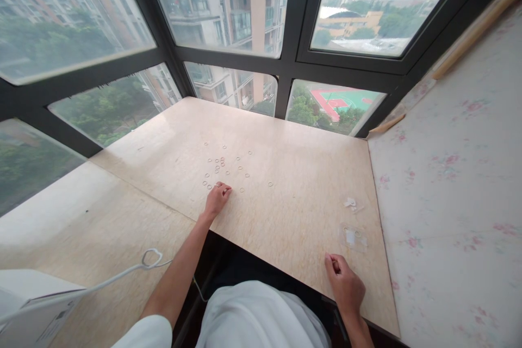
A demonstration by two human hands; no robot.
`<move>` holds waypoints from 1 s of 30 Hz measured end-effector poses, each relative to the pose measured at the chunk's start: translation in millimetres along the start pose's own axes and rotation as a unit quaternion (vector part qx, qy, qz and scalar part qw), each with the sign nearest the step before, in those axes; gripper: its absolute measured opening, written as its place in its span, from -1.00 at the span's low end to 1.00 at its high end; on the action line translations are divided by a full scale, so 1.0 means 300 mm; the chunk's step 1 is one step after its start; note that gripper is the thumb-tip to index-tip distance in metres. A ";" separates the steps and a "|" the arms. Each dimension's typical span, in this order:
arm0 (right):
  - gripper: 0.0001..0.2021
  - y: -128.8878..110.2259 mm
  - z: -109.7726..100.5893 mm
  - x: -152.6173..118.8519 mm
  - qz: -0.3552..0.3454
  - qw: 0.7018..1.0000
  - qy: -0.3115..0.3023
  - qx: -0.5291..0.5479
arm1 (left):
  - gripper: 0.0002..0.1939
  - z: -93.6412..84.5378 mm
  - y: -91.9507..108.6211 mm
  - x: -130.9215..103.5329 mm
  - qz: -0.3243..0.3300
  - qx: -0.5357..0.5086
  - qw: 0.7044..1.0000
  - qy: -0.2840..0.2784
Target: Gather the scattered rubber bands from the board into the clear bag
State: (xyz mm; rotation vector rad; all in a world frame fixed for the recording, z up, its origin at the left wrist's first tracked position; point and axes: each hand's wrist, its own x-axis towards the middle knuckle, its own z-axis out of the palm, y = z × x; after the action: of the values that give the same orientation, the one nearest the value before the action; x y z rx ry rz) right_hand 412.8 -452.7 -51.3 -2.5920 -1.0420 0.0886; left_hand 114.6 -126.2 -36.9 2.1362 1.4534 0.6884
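Several small thin rings (222,161) lie scattered on the pale marbled tabletop (302,174), some of them overlapping. At the near edge of this scatter is my left hand (219,196), low over the table with its fingers pinched together. Whatever it may hold is too small to make out. A ring (209,187) lies close beside its knuckles. My right hand (346,283) is curled closed at the table's front right edge, its fingers hiding any contents. Just beyond it lies a small clear plastic bag (353,238) with a white label, and farther back another clear bag (351,205).
A white box (36,304) stands at the lower left with a white cable (118,274) running over the table. Dark window frames (236,57) border the back and left. A flower-papered wall (444,217) bounds the right side.
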 end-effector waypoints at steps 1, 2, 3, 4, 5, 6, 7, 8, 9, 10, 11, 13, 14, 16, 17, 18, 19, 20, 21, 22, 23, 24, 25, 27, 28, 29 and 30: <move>-0.52 0.003 0.002 -0.001 -0.002 1.000 -0.001 -0.001 | -0.83 0.000 0.000 0.001 -0.005 -0.020 1.000 0.010; -0.52 0.006 0.004 -0.002 -0.005 1.000 -0.002 -0.001 | -0.84 0.000 0.002 0.003 -0.012 -0.040 0.999 0.020; -0.53 0.010 0.005 -0.004 -0.009 1.000 -0.002 0.000 | -0.84 -0.002 0.004 0.006 -0.020 -0.058 0.998 0.031; -0.53 0.013 0.007 -0.007 -0.012 1.000 -0.001 0.003 | -0.82 -0.004 0.009 0.008 -0.029 -0.072 0.996 0.041; -0.53 0.015 0.008 -0.010 -0.016 1.000 0.001 0.009 | -0.80 -0.006 0.015 0.010 -0.037 -0.081 0.995 0.050; -0.52 0.017 0.009 -0.013 -0.020 1.000 0.004 0.016 | -0.78 -0.008 0.023 0.012 -0.046 -0.093 0.993 0.057; -0.52 0.017 0.010 -0.017 -0.025 0.999 0.008 0.023 | -0.75 -0.011 0.034 0.012 -0.055 -0.107 0.991 0.062; -0.51 0.017 0.009 -0.021 -0.029 0.999 0.013 0.030 | -0.73 -0.013 0.047 0.011 -0.063 -0.121 0.989 0.064; -0.50 0.017 0.009 -0.025 -0.034 0.999 0.018 0.036 | -0.70 -0.013 0.062 0.008 -0.069 -0.136 0.986 0.062; -0.50 0.016 0.008 -0.028 -0.040 0.998 0.022 0.042 | -0.69 -0.013 0.080 0.005 -0.072 -0.147 0.985 0.057; -0.49 0.016 0.008 -0.030 -0.045 0.998 0.025 0.047 | -0.68 -0.010 0.100 0.001 -0.074 -0.161 0.983 0.051; -0.49 0.015 0.008 -0.033 -0.056 0.996 0.031 0.056 | -0.67 0.000 0.144 -0.010 -0.082 -0.204 0.975 0.033; -0.49 0.015 0.008 -0.033 -0.061 0.996 0.034 0.061 | -0.67 0.008 0.168 -0.017 -0.088 -0.232 0.969 0.021; -0.49 0.015 0.009 -0.033 -0.068 0.995 0.042 0.067 | -0.68 0.028 0.218 -0.033 -0.101 -0.287 0.952 -0.002; -0.50 0.015 0.009 -0.032 -0.070 0.994 0.045 0.068 | -0.68 0.040 0.243 -0.041 -0.107 -0.307 0.945 -0.012; -0.51 0.014 0.009 -0.032 -0.073 0.994 0.048 0.068 | -0.68 0.053 0.268 -0.051 -0.112 -0.318 0.941 -0.020; -0.52 0.013 0.009 -0.031 -0.075 0.994 0.050 0.069 | -0.68 0.066 0.294 -0.061 -0.116 -0.324 0.939 -0.026; -0.54 0.010 0.009 -0.031 -0.076 0.993 0.053 0.072 | -0.68 0.081 0.321 -0.071 -0.119 -0.328 0.937 -0.033; -0.55 0.008 0.008 -0.030 -0.076 0.992 0.057 0.078 | -0.67 0.095 0.348 -0.081 -0.119 -0.330 0.935 -0.043; -0.56 0.005 0.008 -0.030 -0.075 0.992 0.062 0.085 | -0.67 0.111 0.377 -0.092 -0.116 -0.332 0.935 -0.055; -0.57 0.003 0.008 -0.029 -0.072 0.991 0.069 0.092 | -0.66 0.127 0.407 -0.102 -0.110 -0.334 0.934 -0.068; -0.57 0.001 0.009 -0.027 -0.068 0.990 0.075 0.097 | -0.66 0.145 0.439 -0.111 -0.102 -0.337 0.932 -0.082; -0.57 0.000 0.009 -0.026 -0.065 0.989 0.081 0.101 | -0.66 0.164 0.473 -0.121 -0.094 -0.341 0.930 -0.098; -0.56 -0.001 0.012 -0.024 -0.060 0.989 0.089 0.104 | -0.70 0.209 0.547 -0.138 -0.081 -0.350 0.924 -0.133; -0.56 0.000 0.013 -0.023 -0.059 0.988 0.091 0.106 | -0.72 0.234 0.586 -0.145 -0.075 -0.354 0.920 -0.151; -0.56 0.001 0.014 -0.022 -0.059 0.988 0.092 0.109 | -0.74 0.262 0.626 -0.152 -0.068 -0.358 0.916 -0.168; -0.57 0.003 0.014 -0.022 -0.060 0.988 0.091 0.112 | -0.76 0.292 0.665 -0.158 -0.062 -0.361 0.912 -0.185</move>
State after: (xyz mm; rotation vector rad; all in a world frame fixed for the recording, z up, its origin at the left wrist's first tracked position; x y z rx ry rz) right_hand 407.8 -456.4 -56.0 -2.2834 -1.0529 -0.0573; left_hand 296.1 -245.6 13.8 1.4774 0.9186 0.6048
